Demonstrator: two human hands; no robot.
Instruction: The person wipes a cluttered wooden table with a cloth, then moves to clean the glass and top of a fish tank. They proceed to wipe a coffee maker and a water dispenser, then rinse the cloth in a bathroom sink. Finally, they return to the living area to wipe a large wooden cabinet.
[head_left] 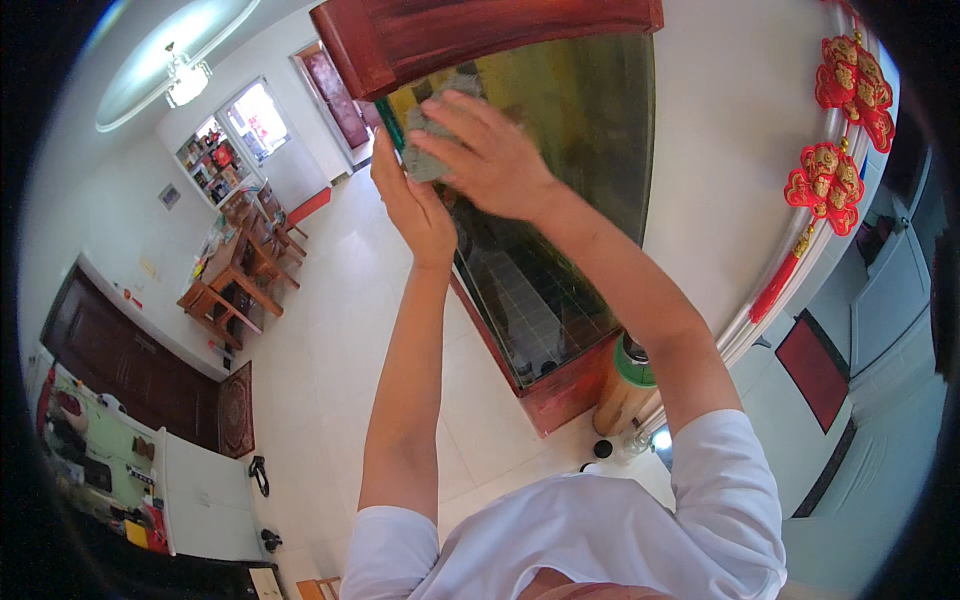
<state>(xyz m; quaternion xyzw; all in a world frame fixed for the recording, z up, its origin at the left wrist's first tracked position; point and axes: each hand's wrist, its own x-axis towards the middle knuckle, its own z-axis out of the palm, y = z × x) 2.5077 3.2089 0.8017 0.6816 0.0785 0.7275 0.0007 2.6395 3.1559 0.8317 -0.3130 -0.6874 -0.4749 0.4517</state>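
A fish tank (590,150) with a reddish-brown wooden top and base stands in front of me, its glass tinted yellow-green. My right hand (492,162) lies on the upper left part of the front pane, fingers spread over a crumpled grey cloth (426,166) and pressing it to the glass. Beside it, my left hand (414,215) is raised at the tank's left corner edge, fingers stretched upward near the cloth. Nothing shows in its grasp, though whether its fingertips touch the cloth or the side pane I cannot tell.
A green-topped cylindrical container (632,372) stands by the tank's base at the right. Red knotted ornaments (825,188) hang along the right doorway. Across the tiled floor, a wooden table (232,258) with chairs stands far left; a white cabinet (205,495) is nearer.
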